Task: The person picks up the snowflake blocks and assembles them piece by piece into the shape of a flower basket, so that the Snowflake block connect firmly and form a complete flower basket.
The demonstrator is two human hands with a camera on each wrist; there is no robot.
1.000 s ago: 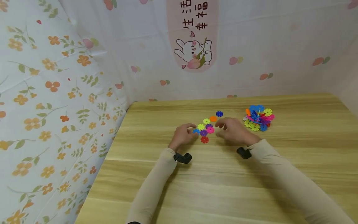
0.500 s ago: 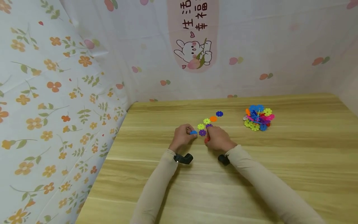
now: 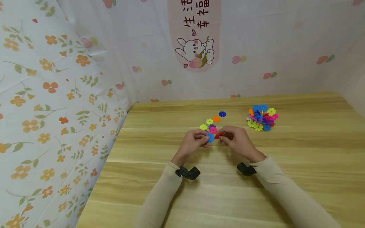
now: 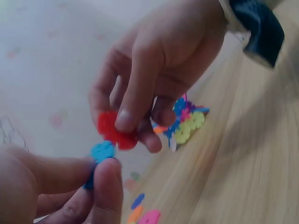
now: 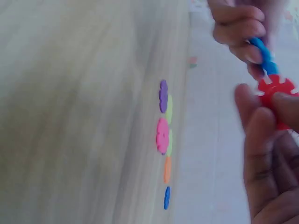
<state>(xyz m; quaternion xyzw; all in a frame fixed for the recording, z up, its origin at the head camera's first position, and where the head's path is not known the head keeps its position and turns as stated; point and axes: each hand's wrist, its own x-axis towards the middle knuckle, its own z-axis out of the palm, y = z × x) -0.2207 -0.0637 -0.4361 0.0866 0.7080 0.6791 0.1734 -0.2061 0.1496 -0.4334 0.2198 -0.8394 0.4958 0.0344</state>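
On the wooden table (image 3: 216,196), a person's right hand (image 3: 239,142) and left hand (image 3: 193,144) are hanging out pretty close together. Over to the right, a colorful pile of plastic flowers (image 3: 261,118) is sitting near the back. The right's pinching a red disc (image 5: 274,87) between thumb and fingers, the left's pinching a light blue disc (image 3: 211,138) likewise; can't tell if they're touching. Just beyond, loose discs (image 3: 213,130) are lying flat: yellow, purple, pink, orange, dark blue.

Brown Chinese chars (image 3: 189,22) on back cloth (image 3: 137,41), just above rabbit print (image 3: 190,48): 生活 & 幸福. Top ones partly cut off, head cam.
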